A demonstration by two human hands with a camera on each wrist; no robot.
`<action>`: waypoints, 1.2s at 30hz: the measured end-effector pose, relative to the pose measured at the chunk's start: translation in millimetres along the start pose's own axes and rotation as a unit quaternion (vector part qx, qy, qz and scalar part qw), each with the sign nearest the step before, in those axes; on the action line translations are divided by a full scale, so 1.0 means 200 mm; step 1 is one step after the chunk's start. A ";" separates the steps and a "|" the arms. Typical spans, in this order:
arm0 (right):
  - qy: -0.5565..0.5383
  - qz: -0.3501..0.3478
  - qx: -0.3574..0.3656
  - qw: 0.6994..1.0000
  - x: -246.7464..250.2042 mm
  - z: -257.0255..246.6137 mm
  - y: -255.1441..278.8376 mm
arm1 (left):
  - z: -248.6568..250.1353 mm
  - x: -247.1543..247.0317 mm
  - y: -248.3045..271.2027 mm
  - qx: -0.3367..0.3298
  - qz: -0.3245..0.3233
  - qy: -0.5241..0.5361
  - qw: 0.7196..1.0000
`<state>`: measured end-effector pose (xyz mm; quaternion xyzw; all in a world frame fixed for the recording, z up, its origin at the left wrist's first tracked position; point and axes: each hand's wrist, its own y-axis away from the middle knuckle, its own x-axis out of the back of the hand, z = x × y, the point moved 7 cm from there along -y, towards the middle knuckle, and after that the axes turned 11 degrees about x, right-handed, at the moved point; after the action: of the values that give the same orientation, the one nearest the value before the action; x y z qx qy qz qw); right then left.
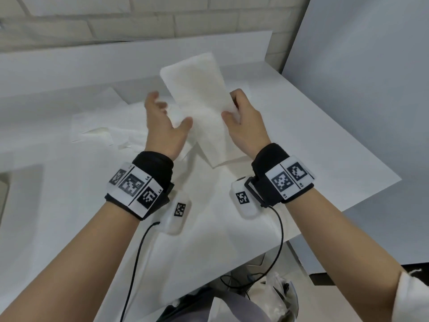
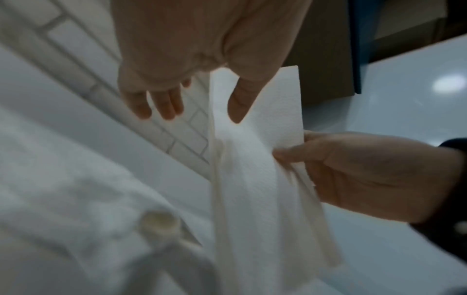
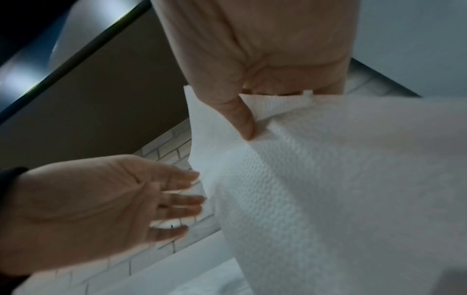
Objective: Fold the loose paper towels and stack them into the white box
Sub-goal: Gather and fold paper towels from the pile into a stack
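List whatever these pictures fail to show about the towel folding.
- White box: in no view.
- Right hand fingers: head view, hidden behind the folded white paper towel it pinches.
- Loose white paper towels on the white table: count unclear, overlapping; blurred in left wrist view.
- Left hand: open, towel contact unclear.

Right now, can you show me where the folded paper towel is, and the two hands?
folded paper towel (image 1: 204, 108): head view, middle of its flat face.
right hand (image 1: 246, 126): head view, back of the hand.
left hand (image 1: 162, 126): head view, middle of the hand.
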<state>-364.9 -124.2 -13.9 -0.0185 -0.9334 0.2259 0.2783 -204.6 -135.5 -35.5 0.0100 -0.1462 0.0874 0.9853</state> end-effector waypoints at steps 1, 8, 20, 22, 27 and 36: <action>0.028 -0.010 0.010 1.000 0.01 0.00 0.00 | 0.03 0.05 0.00 -0.041 0.037 -0.020 0.998; 0.251 -0.147 0.044 0.956 -0.02 -0.03 -0.03 | 0.05 0.00 -0.02 -0.096 -0.045 -0.108 0.988; 0.419 -0.308 0.060 0.852 -0.17 0.04 0.04 | -0.29 -0.15 0.01 0.196 -0.131 0.002 0.972; 0.419 -0.290 0.064 0.858 -0.17 0.04 0.03 | -0.31 -0.14 0.00 0.202 -0.115 -0.012 0.973; 0.416 -0.237 0.081 0.874 -0.11 -0.01 -0.02 | -0.23 -0.11 -0.01 0.158 -0.071 0.015 0.985; 0.347 -0.248 0.024 0.904 -0.12 0.03 -0.01 | -0.28 -0.04 0.00 0.213 -0.058 0.064 0.973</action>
<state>-346.8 -132.6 -29.2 0.1429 -0.7469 0.1511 0.6316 -196.5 -135.0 -91.9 0.2225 -0.0600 0.0599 0.9712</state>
